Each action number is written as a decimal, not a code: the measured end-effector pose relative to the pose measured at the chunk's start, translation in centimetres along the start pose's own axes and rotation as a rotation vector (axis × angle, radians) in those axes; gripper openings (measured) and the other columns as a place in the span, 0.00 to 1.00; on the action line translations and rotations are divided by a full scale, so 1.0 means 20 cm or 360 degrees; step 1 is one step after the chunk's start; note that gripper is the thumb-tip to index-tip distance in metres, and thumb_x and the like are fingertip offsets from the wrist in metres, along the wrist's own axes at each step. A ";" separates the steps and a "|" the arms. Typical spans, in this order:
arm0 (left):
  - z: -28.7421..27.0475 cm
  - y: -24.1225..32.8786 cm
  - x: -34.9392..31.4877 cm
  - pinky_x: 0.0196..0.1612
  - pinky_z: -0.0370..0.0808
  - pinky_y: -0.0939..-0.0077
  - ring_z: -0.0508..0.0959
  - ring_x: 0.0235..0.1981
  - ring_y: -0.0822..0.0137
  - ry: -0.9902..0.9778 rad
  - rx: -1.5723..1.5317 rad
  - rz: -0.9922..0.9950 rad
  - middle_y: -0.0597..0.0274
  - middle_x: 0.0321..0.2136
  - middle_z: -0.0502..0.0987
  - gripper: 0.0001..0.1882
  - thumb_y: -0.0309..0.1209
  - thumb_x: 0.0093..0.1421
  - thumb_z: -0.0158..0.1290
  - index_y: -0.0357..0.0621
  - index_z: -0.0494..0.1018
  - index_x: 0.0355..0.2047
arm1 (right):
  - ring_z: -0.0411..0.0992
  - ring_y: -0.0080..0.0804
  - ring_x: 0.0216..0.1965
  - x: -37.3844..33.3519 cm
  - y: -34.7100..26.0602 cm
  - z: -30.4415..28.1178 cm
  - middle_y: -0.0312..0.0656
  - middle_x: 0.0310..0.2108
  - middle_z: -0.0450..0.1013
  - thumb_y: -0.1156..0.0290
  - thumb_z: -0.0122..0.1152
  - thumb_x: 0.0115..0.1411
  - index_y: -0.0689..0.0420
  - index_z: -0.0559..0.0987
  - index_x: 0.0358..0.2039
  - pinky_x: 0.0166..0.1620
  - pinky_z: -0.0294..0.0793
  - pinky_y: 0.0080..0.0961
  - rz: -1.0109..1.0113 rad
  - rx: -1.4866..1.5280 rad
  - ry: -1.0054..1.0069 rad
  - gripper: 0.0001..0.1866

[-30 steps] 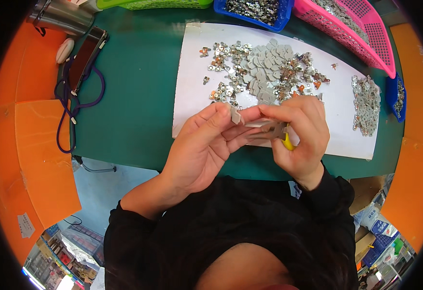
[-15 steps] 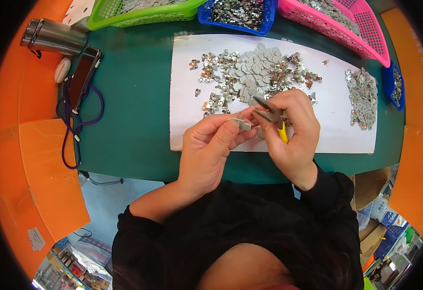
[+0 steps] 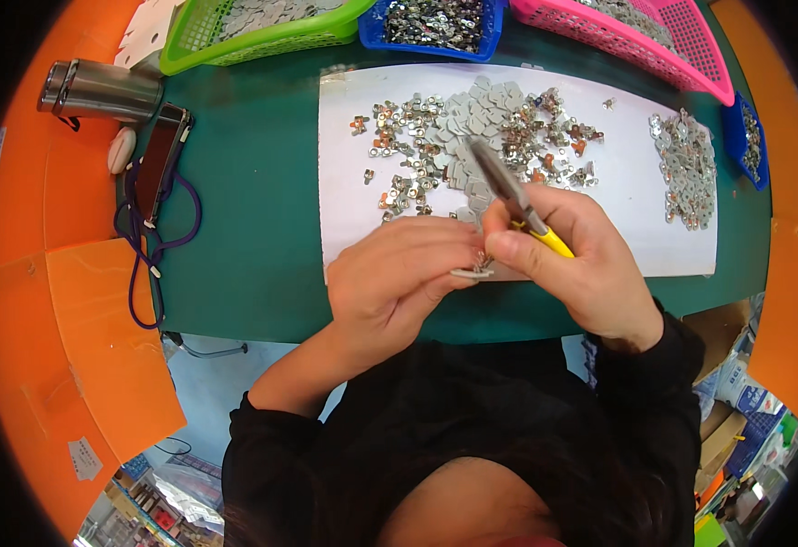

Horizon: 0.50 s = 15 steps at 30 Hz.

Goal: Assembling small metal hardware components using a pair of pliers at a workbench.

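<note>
My left hand (image 3: pixel 390 278) has its back turned up, with thumb and fingers closed on a small grey plate (image 3: pixel 468 273) seen almost edge-on. A tiny shiny metal fitting (image 3: pixel 483 262) sits at that plate, beside my right fingertips; whether they touch it I cannot tell. In my right hand (image 3: pixel 590 251) lies a pair of pliers (image 3: pixel 508 185) with yellow grips, its blurred jaws pointing up and left, away from the plate. Beyond both hands, a pile of flat grey plates (image 3: pixel 483 114) lies between clusters of small metal fittings (image 3: pixel 405 137) on a white board (image 3: pixel 349 219).
Along the far edge stand a green basket (image 3: pixel 271 50), a blue bin (image 3: pixel 431 50) and a pink basket (image 3: pixel 636 59). More metal pieces (image 3: pixel 686 173) lie right, near a small blue tray (image 3: pixel 747 146). At left are a steel flask (image 3: pixel 107 89) and a corded phone (image 3: pixel 159 164).
My left hand has rolled so its back faces up, and the plate has come lower and nearer me. My right hand has shifted nearer and right, the pliers' jaws swinging up.
</note>
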<state>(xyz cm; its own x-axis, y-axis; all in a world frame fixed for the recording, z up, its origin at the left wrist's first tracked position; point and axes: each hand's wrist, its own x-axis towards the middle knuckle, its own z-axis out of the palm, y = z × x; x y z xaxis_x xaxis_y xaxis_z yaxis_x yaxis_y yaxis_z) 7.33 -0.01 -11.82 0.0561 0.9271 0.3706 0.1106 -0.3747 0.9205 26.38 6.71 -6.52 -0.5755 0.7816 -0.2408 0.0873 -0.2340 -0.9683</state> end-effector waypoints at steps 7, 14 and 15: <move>-0.09 0.00 0.06 0.36 0.76 0.67 0.81 0.37 0.58 -0.0196 0.0888 0.0782 0.60 0.36 0.82 0.10 0.30 0.51 0.62 0.43 0.80 0.34 | 0.66 0.15 0.33 0.02 -0.04 -0.04 0.30 0.29 0.70 0.69 0.60 0.64 0.60 0.77 0.32 0.38 0.66 0.17 0.0264 -0.0104 -0.0436 0.08; -0.07 -0.04 0.01 0.40 0.75 0.67 0.81 0.39 0.58 0.0110 0.0941 0.0680 0.61 0.38 0.83 0.10 0.31 0.54 0.61 0.44 0.79 0.37 | 0.67 0.31 0.27 0.00 0.06 0.06 0.40 0.27 0.71 0.81 0.63 0.52 0.62 0.78 0.33 0.35 0.66 0.21 -0.0781 -0.0667 0.0060 0.07; -0.08 -0.06 0.01 0.43 0.75 0.66 0.81 0.40 0.57 0.0095 0.0937 0.0692 0.59 0.40 0.83 0.10 0.32 0.58 0.59 0.43 0.80 0.40 | 0.67 0.31 0.27 -0.01 0.06 0.07 0.40 0.27 0.71 0.83 0.62 0.48 0.61 0.79 0.34 0.35 0.66 0.22 -0.0885 -0.0708 0.0129 0.10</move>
<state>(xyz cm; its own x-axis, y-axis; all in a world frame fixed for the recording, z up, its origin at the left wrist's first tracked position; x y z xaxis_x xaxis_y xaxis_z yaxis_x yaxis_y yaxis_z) 5.65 0.60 -12.61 0.1637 0.6861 0.7089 0.6063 -0.6368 0.4763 25.48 5.51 -7.51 -0.5702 0.7612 0.3091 0.1318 0.4561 -0.8801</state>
